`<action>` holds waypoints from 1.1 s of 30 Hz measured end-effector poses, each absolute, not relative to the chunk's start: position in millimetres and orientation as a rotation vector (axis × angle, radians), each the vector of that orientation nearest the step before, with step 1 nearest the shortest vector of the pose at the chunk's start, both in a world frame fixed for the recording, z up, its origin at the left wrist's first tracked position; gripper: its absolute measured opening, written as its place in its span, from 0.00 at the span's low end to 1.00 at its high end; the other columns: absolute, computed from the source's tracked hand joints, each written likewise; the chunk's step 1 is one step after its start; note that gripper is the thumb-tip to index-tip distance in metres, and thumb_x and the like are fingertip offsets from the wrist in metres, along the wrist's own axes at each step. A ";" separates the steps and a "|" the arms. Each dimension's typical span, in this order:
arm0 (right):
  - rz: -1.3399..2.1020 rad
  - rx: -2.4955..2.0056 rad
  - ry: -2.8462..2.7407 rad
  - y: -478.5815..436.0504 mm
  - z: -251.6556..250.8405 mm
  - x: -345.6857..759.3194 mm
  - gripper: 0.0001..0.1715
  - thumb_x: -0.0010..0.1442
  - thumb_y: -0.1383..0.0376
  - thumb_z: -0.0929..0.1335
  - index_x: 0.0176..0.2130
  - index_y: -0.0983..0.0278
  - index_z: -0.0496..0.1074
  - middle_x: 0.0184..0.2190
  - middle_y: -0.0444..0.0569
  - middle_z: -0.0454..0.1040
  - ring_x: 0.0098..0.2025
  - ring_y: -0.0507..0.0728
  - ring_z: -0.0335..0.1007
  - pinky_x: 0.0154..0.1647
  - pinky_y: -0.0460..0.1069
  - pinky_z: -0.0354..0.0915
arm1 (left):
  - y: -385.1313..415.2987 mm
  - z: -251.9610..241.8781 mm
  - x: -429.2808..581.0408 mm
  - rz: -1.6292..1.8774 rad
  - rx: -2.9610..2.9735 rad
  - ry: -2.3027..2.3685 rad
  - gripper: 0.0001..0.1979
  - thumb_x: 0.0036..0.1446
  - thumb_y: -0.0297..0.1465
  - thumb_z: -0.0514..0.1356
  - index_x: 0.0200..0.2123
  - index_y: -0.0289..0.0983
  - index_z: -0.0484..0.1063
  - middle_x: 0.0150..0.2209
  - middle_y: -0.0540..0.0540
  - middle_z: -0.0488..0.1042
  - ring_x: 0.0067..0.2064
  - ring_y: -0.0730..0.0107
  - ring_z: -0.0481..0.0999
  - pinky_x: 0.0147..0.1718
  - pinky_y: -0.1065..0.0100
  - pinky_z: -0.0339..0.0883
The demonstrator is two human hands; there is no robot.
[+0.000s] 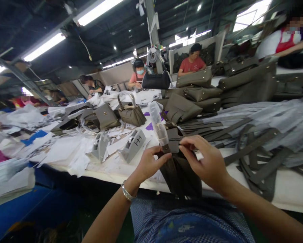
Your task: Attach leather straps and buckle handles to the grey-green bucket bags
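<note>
A dark olive handbag (183,179) is at the table's front edge, directly in front of my body. One of its handles (158,125), wrapped in clear plastic, stands up from the bag. My left hand (151,162) is closed on the bag at the foot of that handle, thumb on the near side. On the other side, my right hand (205,160) pinches the edge of the bag's top with thumb and forefinger. The inside of the bag and its far side are mostly hidden.
Left of the bag stand two grey tape dispensers (133,145). Beyond them are finished-looking handbags (132,114) and paper scraps. Olive bags (202,94) are piled at the back right, and plastic-wrapped straps (257,135) cover the right side. Several co-workers sit around the table.
</note>
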State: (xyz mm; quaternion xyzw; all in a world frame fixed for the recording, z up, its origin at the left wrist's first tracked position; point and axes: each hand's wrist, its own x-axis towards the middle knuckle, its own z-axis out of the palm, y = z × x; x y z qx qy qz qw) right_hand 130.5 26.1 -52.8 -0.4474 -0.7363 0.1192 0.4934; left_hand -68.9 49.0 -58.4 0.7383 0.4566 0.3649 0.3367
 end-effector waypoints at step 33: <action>0.675 -1.297 -1.244 -19.2 -123.6 189.1 0.04 0.60 0.64 0.70 0.35 0.60 0.78 0.35 0.48 0.80 0.39 0.58 0.75 0.43 0.52 0.68 | 30.8 -88.2 38.9 1.028 1.776 1.158 0.10 0.60 0.37 0.62 0.40 0.36 0.77 0.38 0.45 0.81 0.40 0.63 0.79 0.41 0.67 0.71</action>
